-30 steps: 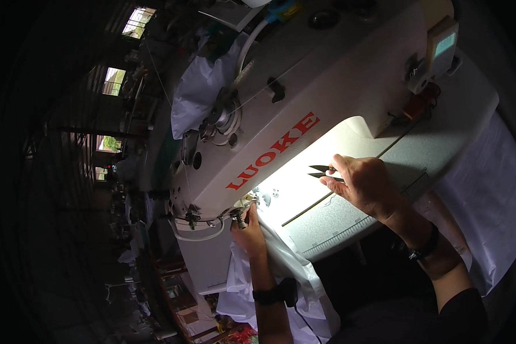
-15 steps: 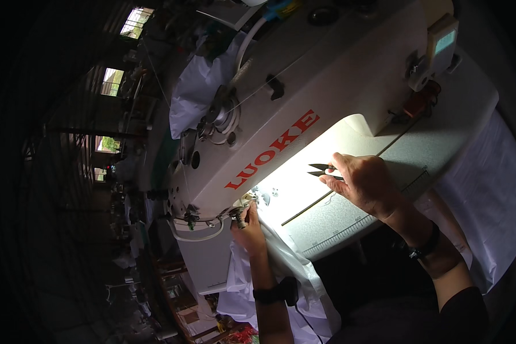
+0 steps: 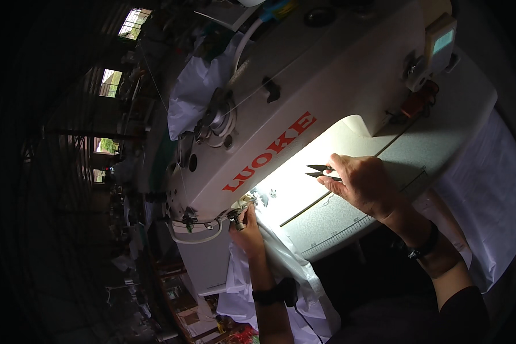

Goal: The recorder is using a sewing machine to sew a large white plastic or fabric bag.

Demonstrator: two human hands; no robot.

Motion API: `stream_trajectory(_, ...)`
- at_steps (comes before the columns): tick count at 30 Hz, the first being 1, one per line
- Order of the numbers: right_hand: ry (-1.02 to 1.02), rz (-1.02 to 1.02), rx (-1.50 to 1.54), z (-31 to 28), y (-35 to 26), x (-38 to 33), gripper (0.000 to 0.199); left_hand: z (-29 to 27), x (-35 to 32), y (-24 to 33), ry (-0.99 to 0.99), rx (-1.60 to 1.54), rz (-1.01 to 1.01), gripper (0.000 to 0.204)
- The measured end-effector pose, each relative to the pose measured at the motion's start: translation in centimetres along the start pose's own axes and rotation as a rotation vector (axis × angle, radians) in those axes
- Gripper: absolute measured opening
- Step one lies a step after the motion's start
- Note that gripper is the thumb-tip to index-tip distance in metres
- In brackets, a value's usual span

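Thread snips (image 3: 315,172) with dark blades lie in my right hand (image 3: 364,182). The blades are spread apart and point left over the brightly lit bed of a white sewing machine (image 3: 304,86). My left hand (image 3: 247,234) is raised beside the needle area (image 3: 252,198) at the machine's head end. Its thumb and fingers are pinched together, and whatever lies between them is hidden. White, shiny fabric (image 3: 289,252) comes from under the needle area, passes beside my left wrist and hangs over the front edge.
More white fabric (image 3: 490,189) drapes off the right end of the bed. A control panel with a lit screen (image 3: 443,41) sits at the upper right. Behind the machine is a pale sheet of material (image 3: 192,86). A cable (image 3: 309,325) trails from the band on my left wrist.
The whole view has shifted very slightly. Both hands stay in the same places on the machine, and the snips remain spread.
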State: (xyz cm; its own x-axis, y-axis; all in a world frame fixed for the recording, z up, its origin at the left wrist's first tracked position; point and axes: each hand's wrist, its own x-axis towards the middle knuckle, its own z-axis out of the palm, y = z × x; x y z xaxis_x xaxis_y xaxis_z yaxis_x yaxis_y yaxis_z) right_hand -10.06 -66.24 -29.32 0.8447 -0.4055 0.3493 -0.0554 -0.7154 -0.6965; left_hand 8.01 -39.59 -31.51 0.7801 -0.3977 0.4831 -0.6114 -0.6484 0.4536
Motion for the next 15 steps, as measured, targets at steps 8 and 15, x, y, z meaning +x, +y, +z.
stream_trajectory(8,0.033,-0.015,0.026,0.07,-0.02,0.01,0.031,0.11,0.07,-0.28,0.016,-0.023,-0.059,0.013)
stream_trajectory(15,0.03,-0.008,0.014,0.24,0.0,-0.01,0.03,0.05,0.03,0.38,-0.014,0.006,-0.112,0.017)
